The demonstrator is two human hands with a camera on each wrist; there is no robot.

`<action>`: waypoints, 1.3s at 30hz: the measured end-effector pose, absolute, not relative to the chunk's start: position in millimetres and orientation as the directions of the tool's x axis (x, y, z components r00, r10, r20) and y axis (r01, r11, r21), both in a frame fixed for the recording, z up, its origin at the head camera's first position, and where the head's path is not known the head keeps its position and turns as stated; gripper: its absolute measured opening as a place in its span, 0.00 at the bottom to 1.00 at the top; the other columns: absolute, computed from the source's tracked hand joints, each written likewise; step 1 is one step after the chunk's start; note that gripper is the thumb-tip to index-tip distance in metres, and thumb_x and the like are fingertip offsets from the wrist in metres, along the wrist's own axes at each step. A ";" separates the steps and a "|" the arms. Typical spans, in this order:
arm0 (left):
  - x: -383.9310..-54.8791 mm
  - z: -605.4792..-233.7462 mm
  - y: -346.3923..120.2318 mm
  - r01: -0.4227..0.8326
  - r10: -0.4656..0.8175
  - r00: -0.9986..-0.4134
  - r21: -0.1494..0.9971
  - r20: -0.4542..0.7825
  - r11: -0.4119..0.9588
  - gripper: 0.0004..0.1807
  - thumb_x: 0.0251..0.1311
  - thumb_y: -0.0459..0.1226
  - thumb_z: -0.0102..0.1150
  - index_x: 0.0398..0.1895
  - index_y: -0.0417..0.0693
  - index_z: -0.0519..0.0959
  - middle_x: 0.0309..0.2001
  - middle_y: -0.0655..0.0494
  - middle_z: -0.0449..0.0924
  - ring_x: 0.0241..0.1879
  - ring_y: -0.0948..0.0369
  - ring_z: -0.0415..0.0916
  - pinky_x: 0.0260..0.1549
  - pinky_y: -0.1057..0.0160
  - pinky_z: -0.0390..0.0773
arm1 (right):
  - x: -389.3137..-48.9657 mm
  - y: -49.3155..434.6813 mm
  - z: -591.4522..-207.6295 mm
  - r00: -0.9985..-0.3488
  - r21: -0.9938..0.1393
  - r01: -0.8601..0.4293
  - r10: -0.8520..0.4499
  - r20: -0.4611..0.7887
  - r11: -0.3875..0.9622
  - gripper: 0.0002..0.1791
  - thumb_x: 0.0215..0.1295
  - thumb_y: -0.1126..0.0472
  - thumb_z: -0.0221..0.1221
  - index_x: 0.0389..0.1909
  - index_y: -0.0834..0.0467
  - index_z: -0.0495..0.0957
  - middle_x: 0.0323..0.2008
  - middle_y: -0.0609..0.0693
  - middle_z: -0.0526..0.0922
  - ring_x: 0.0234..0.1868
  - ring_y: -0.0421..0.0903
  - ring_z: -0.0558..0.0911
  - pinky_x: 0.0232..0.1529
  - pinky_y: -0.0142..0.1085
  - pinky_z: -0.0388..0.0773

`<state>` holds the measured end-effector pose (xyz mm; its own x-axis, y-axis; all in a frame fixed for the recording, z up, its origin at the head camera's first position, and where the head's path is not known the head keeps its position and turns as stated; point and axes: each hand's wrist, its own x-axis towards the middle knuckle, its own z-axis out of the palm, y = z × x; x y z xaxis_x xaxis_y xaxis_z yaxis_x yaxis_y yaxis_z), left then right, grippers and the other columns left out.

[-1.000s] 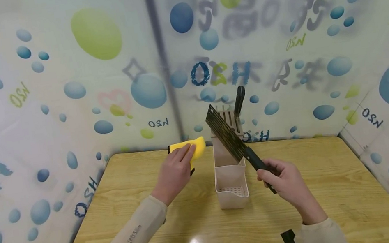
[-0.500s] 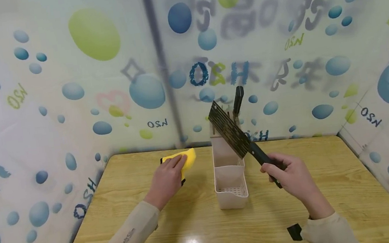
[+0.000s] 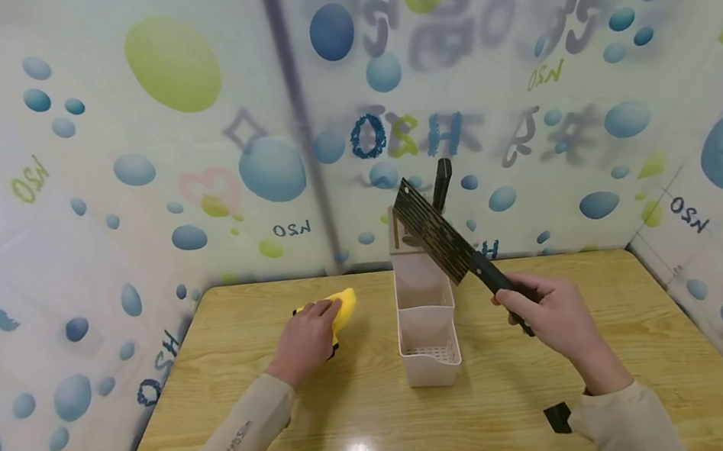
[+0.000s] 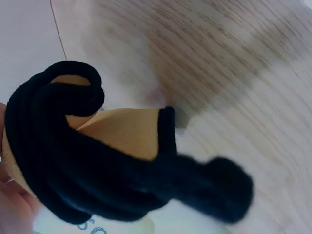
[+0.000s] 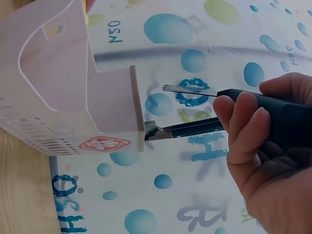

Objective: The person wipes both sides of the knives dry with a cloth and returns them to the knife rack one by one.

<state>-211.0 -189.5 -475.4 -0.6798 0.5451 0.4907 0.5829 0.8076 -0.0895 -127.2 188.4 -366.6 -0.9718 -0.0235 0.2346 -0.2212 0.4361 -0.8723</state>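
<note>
In the head view my right hand grips a cleaver by its black handle. The blade slants up and left, overlapping the slotted top of a pale knife holder. A second knife stands in that holder, its black handle upward. Edge-on in the right wrist view, the cleaver blade points at the holder. My left hand, left of the holder, holds a bunched yellow cloth low over the table. Thick black edging shows folded on the cloth in the left wrist view.
The wooden table reaches back to a patterned wall sheet with blue and green bubbles. Near my right sleeve is a small black patch. The holder's two open compartments face forward.
My left hand has moved the cloth left and toward me, down near the table. My right hand has shifted slightly right, carrying the cleaver. The holder and its standing knife stay in place.
</note>
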 end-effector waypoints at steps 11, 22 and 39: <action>-213.0 -481.6 -187.5 0.539 0.486 -0.795 0.053 0.362 0.841 0.23 0.56 0.26 0.68 0.58 0.37 0.82 0.46 0.42 0.85 0.44 0.47 0.85 0.37 0.50 0.88 | -132.5 192.4 -352.8 -0.963 -0.850 -0.254 -0.033 0.269 0.462 0.12 0.73 0.63 0.62 0.48 0.66 0.87 0.25 0.43 0.85 0.22 0.41 0.82 0.21 0.34 0.75; -216.7 -486.5 -186.4 0.504 0.456 -0.839 0.108 0.296 0.857 0.23 0.62 0.31 0.69 0.60 0.36 0.81 0.50 0.41 0.85 0.48 0.46 0.84 0.45 0.49 0.87 | -135.9 195.6 -336.3 -0.961 -0.793 -0.268 -0.093 0.261 0.548 0.14 0.75 0.61 0.59 0.51 0.67 0.86 0.28 0.49 0.86 0.21 0.38 0.80 0.19 0.33 0.73; -205.9 -449.4 -120.2 0.286 0.299 -0.950 0.634 0.090 0.719 0.33 0.78 0.53 0.50 0.66 0.31 0.76 0.62 0.37 0.80 0.58 0.45 0.81 0.59 0.46 0.80 | -144.8 189.9 -300.8 -0.934 -0.633 -0.345 -0.189 0.302 0.693 0.11 0.75 0.59 0.57 0.45 0.62 0.85 0.18 0.46 0.82 0.14 0.42 0.75 0.15 0.34 0.70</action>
